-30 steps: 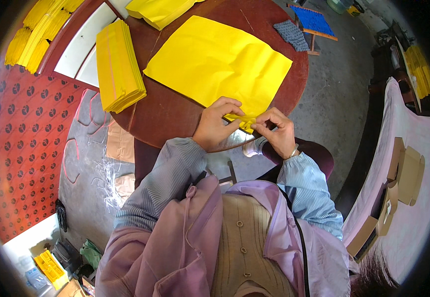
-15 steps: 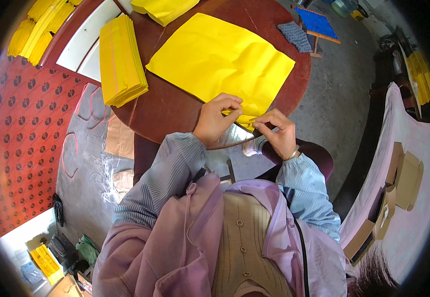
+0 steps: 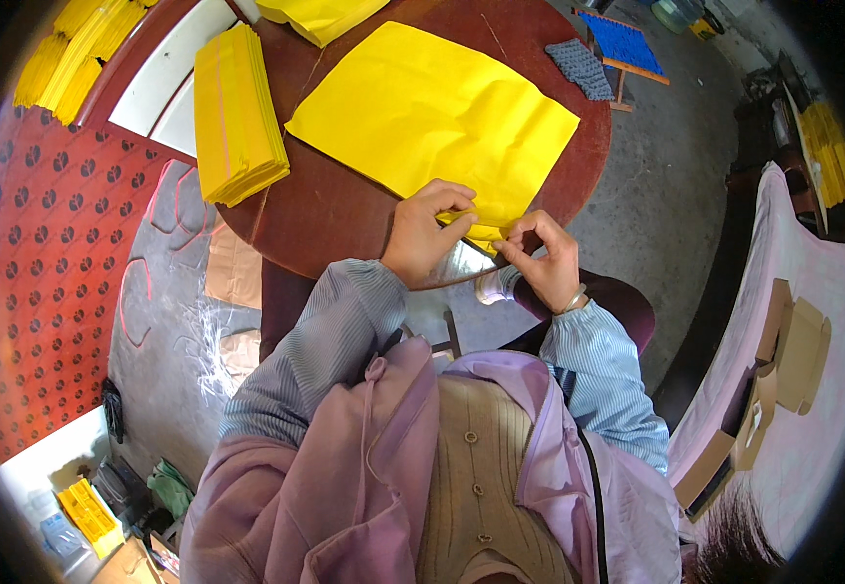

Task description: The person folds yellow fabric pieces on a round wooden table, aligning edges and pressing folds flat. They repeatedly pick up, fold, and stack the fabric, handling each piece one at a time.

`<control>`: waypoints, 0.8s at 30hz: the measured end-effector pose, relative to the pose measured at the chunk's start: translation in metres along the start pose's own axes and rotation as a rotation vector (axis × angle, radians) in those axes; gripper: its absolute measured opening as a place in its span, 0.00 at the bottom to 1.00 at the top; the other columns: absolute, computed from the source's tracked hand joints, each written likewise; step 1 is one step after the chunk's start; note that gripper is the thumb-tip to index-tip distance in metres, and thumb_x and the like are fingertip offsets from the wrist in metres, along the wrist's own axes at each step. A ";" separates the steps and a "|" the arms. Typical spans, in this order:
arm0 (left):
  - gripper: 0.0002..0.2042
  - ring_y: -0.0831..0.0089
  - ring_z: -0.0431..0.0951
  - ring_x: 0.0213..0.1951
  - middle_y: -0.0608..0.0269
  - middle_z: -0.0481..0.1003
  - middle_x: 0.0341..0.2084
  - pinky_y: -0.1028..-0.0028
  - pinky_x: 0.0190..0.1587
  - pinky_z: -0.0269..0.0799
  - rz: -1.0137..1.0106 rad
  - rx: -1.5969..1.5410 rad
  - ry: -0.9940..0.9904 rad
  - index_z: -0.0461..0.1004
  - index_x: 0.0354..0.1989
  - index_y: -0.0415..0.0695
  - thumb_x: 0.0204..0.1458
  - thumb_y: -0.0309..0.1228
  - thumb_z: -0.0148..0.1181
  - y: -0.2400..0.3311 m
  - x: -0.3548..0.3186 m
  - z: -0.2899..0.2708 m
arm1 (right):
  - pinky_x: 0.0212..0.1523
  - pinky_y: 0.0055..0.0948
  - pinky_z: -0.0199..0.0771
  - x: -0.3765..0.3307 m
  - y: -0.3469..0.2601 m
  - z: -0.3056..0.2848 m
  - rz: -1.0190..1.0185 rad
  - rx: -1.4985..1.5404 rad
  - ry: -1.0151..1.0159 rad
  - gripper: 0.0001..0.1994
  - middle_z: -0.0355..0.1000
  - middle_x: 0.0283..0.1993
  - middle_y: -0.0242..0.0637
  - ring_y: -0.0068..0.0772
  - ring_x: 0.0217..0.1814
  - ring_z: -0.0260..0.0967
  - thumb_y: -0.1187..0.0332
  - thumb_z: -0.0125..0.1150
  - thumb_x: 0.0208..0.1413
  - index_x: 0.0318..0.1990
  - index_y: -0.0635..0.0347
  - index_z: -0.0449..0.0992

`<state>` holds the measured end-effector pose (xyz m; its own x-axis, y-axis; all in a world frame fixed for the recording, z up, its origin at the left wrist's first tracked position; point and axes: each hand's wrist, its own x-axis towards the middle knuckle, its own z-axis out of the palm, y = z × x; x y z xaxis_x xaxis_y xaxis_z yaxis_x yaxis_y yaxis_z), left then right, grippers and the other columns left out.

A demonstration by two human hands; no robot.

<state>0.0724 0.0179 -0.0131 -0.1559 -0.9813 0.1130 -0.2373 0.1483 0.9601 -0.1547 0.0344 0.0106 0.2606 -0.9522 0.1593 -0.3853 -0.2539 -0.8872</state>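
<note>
pinching the yellow paper sheet's (image 3: 432, 107) near corner between left hand (image 3: 429, 238) and right hand (image 3: 544, 263).

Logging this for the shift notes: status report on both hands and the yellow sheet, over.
Left hand and right hand both pinching the yellow paper sheet's near corner. Nothing in the way.

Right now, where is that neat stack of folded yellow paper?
In the head view, the stack of folded yellow paper lies on the round table's left side, left of the big yellow sheet, apart from both hands.
</note>
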 end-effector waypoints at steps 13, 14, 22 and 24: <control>0.06 0.66 0.81 0.52 0.57 0.80 0.52 0.71 0.54 0.77 -0.028 -0.048 -0.074 0.83 0.43 0.38 0.59 0.24 0.66 -0.002 0.003 -0.007 | 0.37 0.22 0.71 0.004 0.001 0.001 0.019 -0.002 0.016 0.06 0.78 0.36 0.32 0.21 0.36 0.74 0.75 0.76 0.55 0.38 0.64 0.85; 0.06 0.66 0.81 0.52 0.57 0.80 0.52 0.71 0.54 0.77 -0.003 -0.064 -0.081 0.83 0.43 0.39 0.58 0.23 0.66 -0.002 0.003 -0.008 | 0.37 0.21 0.71 0.005 0.003 0.001 0.034 0.013 0.011 0.06 0.77 0.36 0.31 0.20 0.35 0.73 0.75 0.76 0.55 0.38 0.64 0.85; 0.08 0.63 0.82 0.51 0.55 0.80 0.50 0.71 0.54 0.77 0.108 0.065 -0.028 0.82 0.42 0.38 0.55 0.22 0.68 0.003 -0.002 -0.002 | 0.35 0.20 0.72 0.004 0.002 0.004 0.038 0.024 0.022 0.07 0.76 0.35 0.30 0.18 0.35 0.72 0.74 0.77 0.55 0.40 0.62 0.83; 0.08 0.65 0.82 0.51 0.56 0.81 0.49 0.72 0.55 0.77 0.054 0.074 0.004 0.82 0.42 0.37 0.54 0.22 0.69 0.003 -0.001 0.001 | 0.36 0.20 0.73 0.002 -0.001 0.003 0.041 0.014 0.016 0.08 0.75 0.34 0.30 0.18 0.36 0.73 0.74 0.77 0.55 0.41 0.62 0.83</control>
<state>0.0709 0.0192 -0.0109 -0.1662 -0.9721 0.1657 -0.2986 0.2098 0.9311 -0.1510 0.0335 0.0105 0.2302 -0.9645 0.1297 -0.3827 -0.2123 -0.8992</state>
